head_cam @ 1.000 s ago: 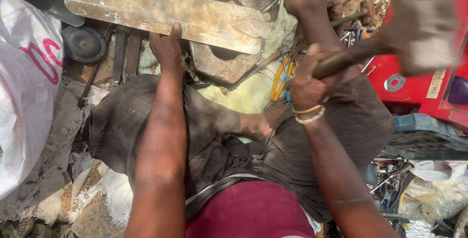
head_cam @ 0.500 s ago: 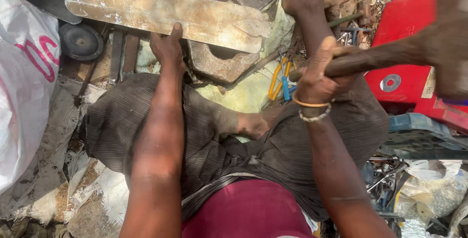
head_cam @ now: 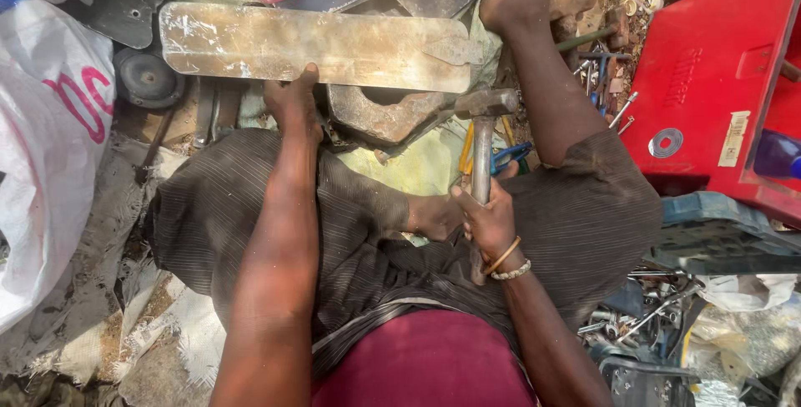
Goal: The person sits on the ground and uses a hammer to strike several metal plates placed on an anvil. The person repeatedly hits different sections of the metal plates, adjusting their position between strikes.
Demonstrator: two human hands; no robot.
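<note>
Head view: left hand [head_cam: 294,100] presses the flat metal plate [head_cam: 317,46], right hand [head_cam: 488,217] fingers closed around the hammer [head_cam: 482,136], its head down at the plate's still unflattened edge.

Rusty tan metal plate [head_cam: 321,47], grey steel hammer [head_cam: 482,128], red box [head_cam: 709,82], dark pinstriped trousers [head_cam: 359,215].

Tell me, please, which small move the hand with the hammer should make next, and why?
Probably lift the hammer for another blow. Its head rests at the edge of the flat metal plate, right hand gripping the handle low, while the left hand presses the plate's near edge to steady it, clear of the hammer head.
</note>
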